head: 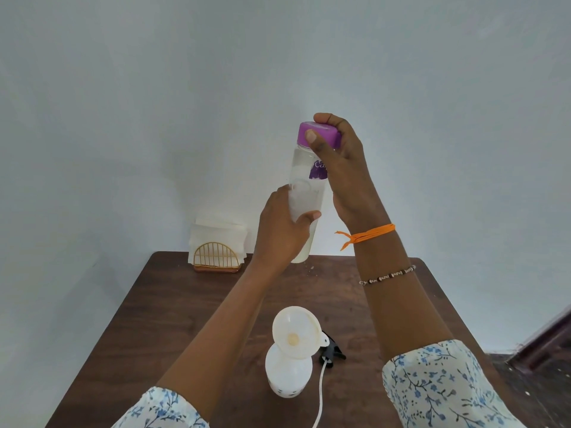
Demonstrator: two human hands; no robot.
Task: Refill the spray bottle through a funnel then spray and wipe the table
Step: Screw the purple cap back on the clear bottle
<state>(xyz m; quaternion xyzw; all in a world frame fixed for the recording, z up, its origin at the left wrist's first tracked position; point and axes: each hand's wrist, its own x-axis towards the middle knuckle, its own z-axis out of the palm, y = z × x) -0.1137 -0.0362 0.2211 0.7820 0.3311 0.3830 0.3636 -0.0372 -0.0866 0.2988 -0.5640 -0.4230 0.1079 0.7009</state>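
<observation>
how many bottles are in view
2: a clear water bottle with a purple cap, held up in both hands, and a white spray bottle with a funnel standing on the table.

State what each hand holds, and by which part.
The left hand grips the clear water bottle round its lower body; the right hand grips its purple cap.

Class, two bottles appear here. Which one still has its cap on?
The clear water bottle held in both hands: its purple cap is on. The white spray bottle on the table carries a funnel instead.
</observation>
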